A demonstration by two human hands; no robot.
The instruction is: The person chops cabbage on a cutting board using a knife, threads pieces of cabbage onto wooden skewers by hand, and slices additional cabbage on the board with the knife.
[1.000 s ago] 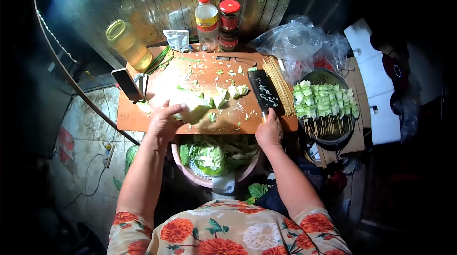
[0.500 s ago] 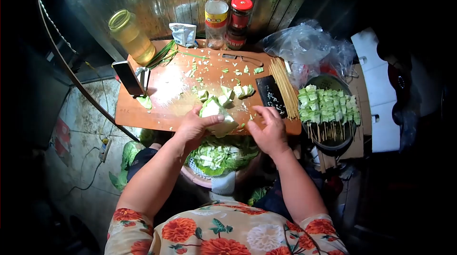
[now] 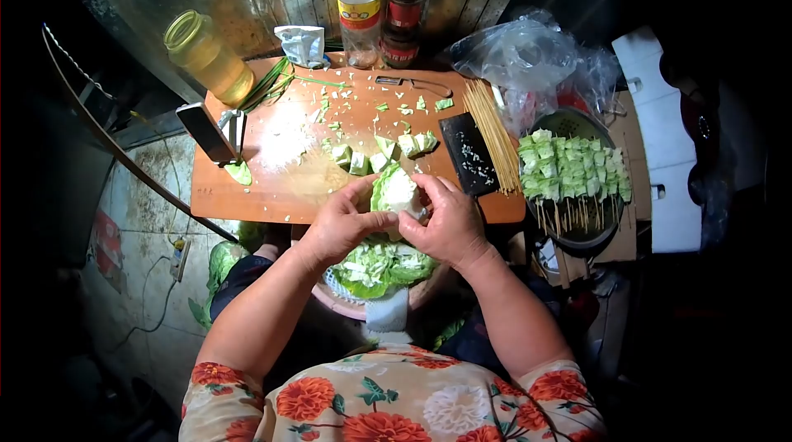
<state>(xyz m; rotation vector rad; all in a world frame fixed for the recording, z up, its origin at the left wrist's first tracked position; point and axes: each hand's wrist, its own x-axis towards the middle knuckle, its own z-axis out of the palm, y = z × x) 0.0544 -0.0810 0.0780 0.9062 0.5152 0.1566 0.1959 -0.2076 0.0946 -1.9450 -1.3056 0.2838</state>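
Note:
Between my two hands is a piece of cabbage (image 3: pixel 398 191), pale inside with a green leafy edge, held over the near edge of the wooden board. My left hand (image 3: pixel 348 223) grips it from the left, thumb across its lower part. On the other side my right hand (image 3: pixel 445 219) has its fingers and thumb closed on it. Just beyond, cut cabbage chunks (image 3: pixel 384 149) lie in a row on the board (image 3: pixel 272 194). Below my hands, a basin (image 3: pixel 334 303) holds a heap of cabbage leaves (image 3: pixel 379 267).
A cleaver (image 3: pixel 468 153) lies beside bamboo skewers (image 3: pixel 492 137) at the board's right. Skewered cabbage (image 3: pixel 573 165) rests across a dark colander (image 3: pixel 590 236). A peeler (image 3: pixel 412 83), phone on a stand (image 3: pixel 206 132), jar of yellow liquid (image 3: pixel 210 62), bottle (image 3: pixel 360 17) and red-lidded jar (image 3: pixel 404 9) stand around.
My right hand has come in from the right and taken hold of the cabbage piece. The piece has turned more upright and moved slightly right with my left hand.

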